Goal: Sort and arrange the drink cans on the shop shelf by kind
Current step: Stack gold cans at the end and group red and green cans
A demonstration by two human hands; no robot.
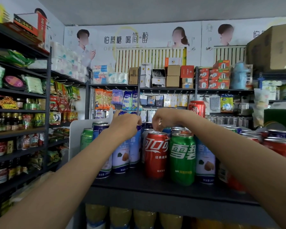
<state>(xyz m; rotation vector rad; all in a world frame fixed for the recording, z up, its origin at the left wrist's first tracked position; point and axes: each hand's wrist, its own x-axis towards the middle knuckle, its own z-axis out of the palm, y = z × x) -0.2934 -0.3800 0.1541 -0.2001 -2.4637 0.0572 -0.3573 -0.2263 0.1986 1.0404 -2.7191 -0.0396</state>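
Mixed drink cans stand on a dark shelf (pixel 139 184). At the front are a red cola can (pixel 155 156), a green soda can (pixel 182 159) and a blue-white can (pixel 205 162). More blue-white cans (pixel 120 157) stand at the left, with a green can (pixel 86 139) behind them. My left hand (pixel 124 124) grips the top of a blue-white can (pixel 134 146) from above. My right hand (pixel 165 119) hovers behind the red cola can with its fingers curled down over the back-row cans. What those fingers touch is hidden.
A lone red can (pixel 196 108) stands higher at the back. More red and blue cans (pixel 281 146) crowd the right side. A white side panel (pixel 74 136) bounds the shelf on the left. Yellow drink bottles (pixel 120 215) fill the shelf below. Snack racks (pixel 20 113) line the left wall.
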